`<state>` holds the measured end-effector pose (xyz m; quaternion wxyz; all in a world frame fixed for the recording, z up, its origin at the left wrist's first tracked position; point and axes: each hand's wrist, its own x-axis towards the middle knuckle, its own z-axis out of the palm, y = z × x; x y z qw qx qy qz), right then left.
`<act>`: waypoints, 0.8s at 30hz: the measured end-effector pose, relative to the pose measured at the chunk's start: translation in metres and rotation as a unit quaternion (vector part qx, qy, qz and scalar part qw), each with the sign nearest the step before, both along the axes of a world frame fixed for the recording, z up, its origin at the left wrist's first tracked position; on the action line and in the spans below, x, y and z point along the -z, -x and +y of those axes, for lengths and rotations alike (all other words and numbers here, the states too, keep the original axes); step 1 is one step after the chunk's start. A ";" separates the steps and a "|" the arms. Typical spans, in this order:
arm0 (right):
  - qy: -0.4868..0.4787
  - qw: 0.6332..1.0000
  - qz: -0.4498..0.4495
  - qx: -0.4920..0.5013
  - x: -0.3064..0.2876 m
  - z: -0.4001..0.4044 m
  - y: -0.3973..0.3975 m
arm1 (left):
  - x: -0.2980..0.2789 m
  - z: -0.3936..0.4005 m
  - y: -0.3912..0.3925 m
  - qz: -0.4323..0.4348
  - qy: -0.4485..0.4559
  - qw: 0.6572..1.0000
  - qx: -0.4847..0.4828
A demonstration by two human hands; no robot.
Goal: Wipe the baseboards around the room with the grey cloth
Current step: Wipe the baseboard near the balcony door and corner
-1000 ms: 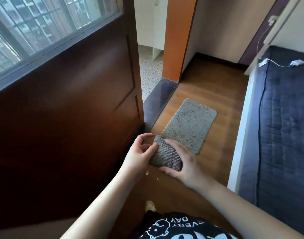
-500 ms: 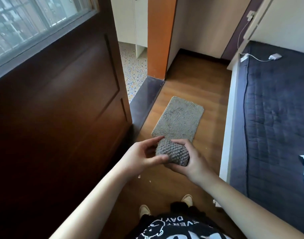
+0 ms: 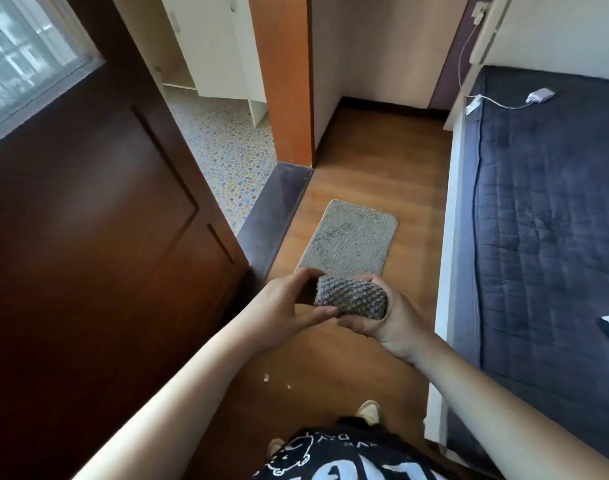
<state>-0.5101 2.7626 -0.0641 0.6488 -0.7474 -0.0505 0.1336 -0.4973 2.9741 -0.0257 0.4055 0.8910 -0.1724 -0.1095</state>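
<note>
Head view, looking down from standing height: a folded grey cloth (image 3: 351, 296) with a bumpy woven texture is held in front of the body, above the wooden floor (image 3: 358, 147) and just in front of the near edge of a small grey mat (image 3: 350, 238). The cloth is cupped in the right hand (image 3: 386, 317), whose fingers are curled round its right end and underside. The left hand (image 3: 289, 303) is placed at the cloth's left end, with the thumb below and the fingers arched over the top; whether the cloth is actually pinched there or only touched cannot be told, since the contact is partly hidden.

A dark brown door (image 3: 99, 244) fills the left side, with a window pane (image 3: 26, 60) set in its upper part. Beyond it a dark threshold strip (image 3: 272, 216) and a pebble-patterned floor (image 3: 223, 150) can be seen. A dark baseboard (image 3: 393, 110) runs along the far wall, well apart from the cloth. On the right a bed with a dark blue quilted cover (image 3: 545, 216) is seen, with a white cable (image 3: 497, 102) lying at its far end. At the bottom edge a black printed shirt (image 3: 334, 459) and two light shoes (image 3: 367, 408) are visible.
</note>
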 end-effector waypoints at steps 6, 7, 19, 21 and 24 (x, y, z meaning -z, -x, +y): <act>-0.026 0.999 -0.008 -0.019 -0.005 -0.060 -0.045 | 0.000 -0.063 -0.034 0.012 0.061 0.997 -0.046; -0.032 0.999 -0.009 -0.022 -0.006 -0.067 -0.052 | 0.001 -0.070 -0.039 0.017 0.072 0.996 -0.051; -0.121 0.991 0.058 0.009 0.007 -0.091 -0.127 | 0.020 -0.098 -0.123 0.020 0.099 0.991 -0.082; -0.123 0.991 0.060 0.001 0.007 -0.091 -0.147 | 0.023 -0.097 -0.145 0.016 0.105 0.992 -0.070; -0.104 0.993 0.053 0.015 0.007 -0.086 -0.180 | 0.028 -0.095 -0.182 0.023 0.124 0.991 -0.050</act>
